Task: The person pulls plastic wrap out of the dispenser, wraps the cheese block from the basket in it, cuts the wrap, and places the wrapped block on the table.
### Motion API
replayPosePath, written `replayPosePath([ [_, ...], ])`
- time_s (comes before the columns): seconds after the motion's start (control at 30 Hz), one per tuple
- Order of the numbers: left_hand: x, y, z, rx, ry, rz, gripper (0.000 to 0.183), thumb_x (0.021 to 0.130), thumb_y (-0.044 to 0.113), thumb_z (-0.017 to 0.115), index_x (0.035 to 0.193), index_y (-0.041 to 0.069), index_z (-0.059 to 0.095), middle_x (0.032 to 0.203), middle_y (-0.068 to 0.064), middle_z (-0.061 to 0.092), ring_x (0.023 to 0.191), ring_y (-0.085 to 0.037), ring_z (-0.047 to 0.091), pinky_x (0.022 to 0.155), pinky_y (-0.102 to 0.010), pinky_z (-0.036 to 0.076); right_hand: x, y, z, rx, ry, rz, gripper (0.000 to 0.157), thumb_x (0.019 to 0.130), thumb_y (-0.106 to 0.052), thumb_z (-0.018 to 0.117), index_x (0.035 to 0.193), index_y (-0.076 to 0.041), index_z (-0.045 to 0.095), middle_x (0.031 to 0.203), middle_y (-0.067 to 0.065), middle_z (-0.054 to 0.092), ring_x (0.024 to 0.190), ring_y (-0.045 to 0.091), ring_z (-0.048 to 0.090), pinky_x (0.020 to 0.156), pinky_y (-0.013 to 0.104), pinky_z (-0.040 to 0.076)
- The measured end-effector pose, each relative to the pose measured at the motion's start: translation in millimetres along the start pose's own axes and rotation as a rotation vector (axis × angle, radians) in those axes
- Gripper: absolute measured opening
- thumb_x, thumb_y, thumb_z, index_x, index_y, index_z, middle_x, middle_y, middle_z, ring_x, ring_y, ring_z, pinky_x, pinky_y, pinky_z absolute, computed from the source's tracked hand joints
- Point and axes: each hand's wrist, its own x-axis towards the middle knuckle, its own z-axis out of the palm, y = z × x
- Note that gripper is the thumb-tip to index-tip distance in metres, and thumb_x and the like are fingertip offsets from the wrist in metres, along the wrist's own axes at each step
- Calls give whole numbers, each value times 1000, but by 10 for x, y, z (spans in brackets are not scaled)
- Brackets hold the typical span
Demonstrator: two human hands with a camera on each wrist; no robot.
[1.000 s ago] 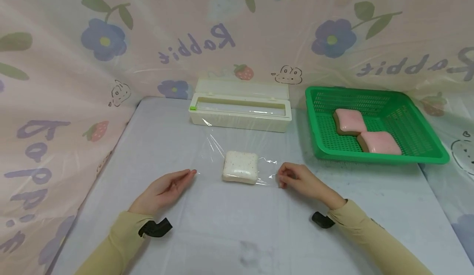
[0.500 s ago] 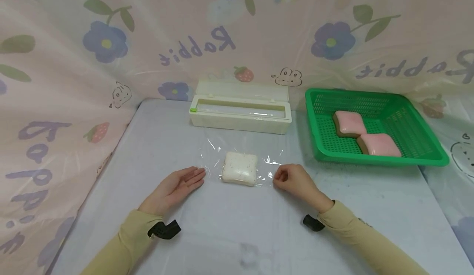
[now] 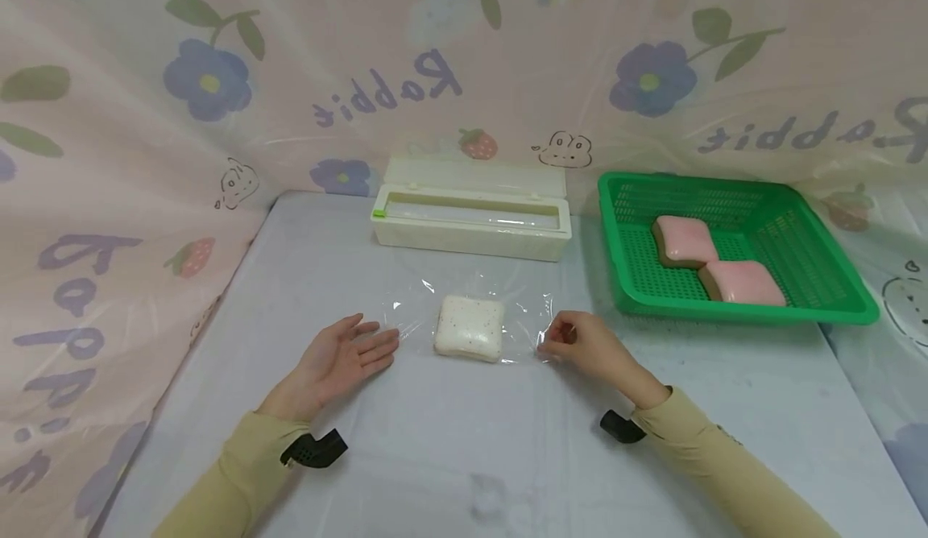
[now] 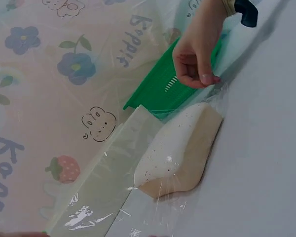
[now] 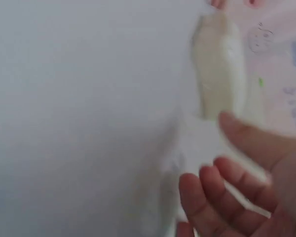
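A white, speckled piece shaped like a slice of bread [image 3: 469, 328], tan along its side [image 4: 192, 158], lies on the table under a clear sheet of cling film [image 3: 406, 308]. My left hand [image 3: 341, 361] is by the film's left edge, palm up and fingers spread, holding nothing. On the opposite side, the fingertips of my right hand [image 3: 590, 353] are right at the film's right edge. In the blurred right wrist view, the thumb and relaxed fingers of that hand [image 5: 232, 187] stand apart, with the bread-shaped piece [image 5: 219, 69] beyond them.
Behind the film stands a cream cling film dispenser [image 3: 471, 240], lid raised, a roll inside. To the right, a green basket [image 3: 725, 310] holds two pink bread-shaped pieces [image 3: 685, 238]. A printed curtain [image 3: 464, 63] hangs around the white table [image 3: 449, 449].
My left hand has let go of the film, moved inward and opened palm up. The stretched film has settled over the piece. The right hand's fingers have loosened near the film's edge.
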Motion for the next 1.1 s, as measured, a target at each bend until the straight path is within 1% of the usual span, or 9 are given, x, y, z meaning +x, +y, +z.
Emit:
replayPosePath([
  [0.1, 4, 13, 46, 82, -59, 26, 51, 105, 20, 32, 143, -10, 17, 150, -32, 19, 138, -40, 25, 113, -45, 24, 21, -40, -59, 19, 4, -129, 18, 83, -17, 77, 92, -6, 65, 83, 2, 63, 78, 19, 59, 69, 32, 52],
  [0.2, 57, 9, 156, 275, -131, 99, 44, 105, 17, 36, 137, -14, 33, 145, -32, 31, 134, -39, 33, 111, -44, 30, 58, -129, -68, -23, 3, -257, 32, 82, -16, 77, 109, -3, 65, 103, 7, 65, 95, 24, 61, 83, 41, 53],
  [0.27, 119, -9, 250, 508, -157, 171, 41, 103, 16, 44, 133, -11, 43, 141, -27, 42, 131, -34, 41, 108, -41, 35, 94, -201, -30, -66, -13, -315, 42, 82, -17, 78, 118, -2, 62, 116, 8, 61, 105, 26, 58, 89, 43, 51],
  [0.43, 372, -87, 410, 1286, -215, 460, 36, 90, 20, 68, 122, 4, 64, 131, -9, 58, 124, -21, 51, 102, -36, 43, 182, -358, 166, -195, -74, -362, 59, 81, -23, 79, 132, -5, 54, 136, 10, 49, 121, 27, 51, 95, 41, 48],
  [0.53, 504, -144, 426, 1582, -305, 613, 44, 82, 22, 78, 121, 7, 66, 134, -9, 55, 127, -22, 47, 105, -39, 40, 185, -401, 300, -276, -85, -375, 67, 78, -30, 81, 134, -8, 53, 142, 12, 46, 123, 29, 50, 96, 43, 47],
  [0.6, 549, -176, 429, 1733, -352, 655, 51, 78, 22, 81, 124, 7, 64, 138, -10, 51, 129, -24, 45, 106, -39, 39, 174, -432, 357, -331, -78, -397, 69, 76, -31, 82, 134, -8, 53, 142, 13, 45, 123, 31, 50, 96, 46, 47],
  [0.83, 603, -201, 427, 2015, -393, 815, 52, 73, 10, 83, 122, 10, 66, 135, -8, 54, 126, -24, 49, 102, -37, 43, 262, -456, 408, -528, -24, -458, 66, 70, -30, 86, 126, -10, 58, 132, 12, 55, 114, 30, 55, 96, 44, 46],
  [0.97, 645, -165, 422, 2092, -442, 918, 51, 73, 7, 83, 121, 10, 66, 132, -10, 57, 122, -25, 52, 98, -36, 46, 366, -460, 369, -515, -43, -489, 58, 70, -26, 85, 119, -9, 59, 115, 8, 64, 103, 26, 60, 92, 40, 48],
  [1.1, 715, -59, 417, 1969, -461, 807, 49, 79, 7, 76, 126, 9, 61, 130, -4, 58, 120, -19, 53, 98, -32, 46, 473, -444, 244, -373, -120, -438, 50, 74, -24, 77, 119, -11, 61, 103, 1, 65, 93, 17, 60, 82, 34, 50],
])
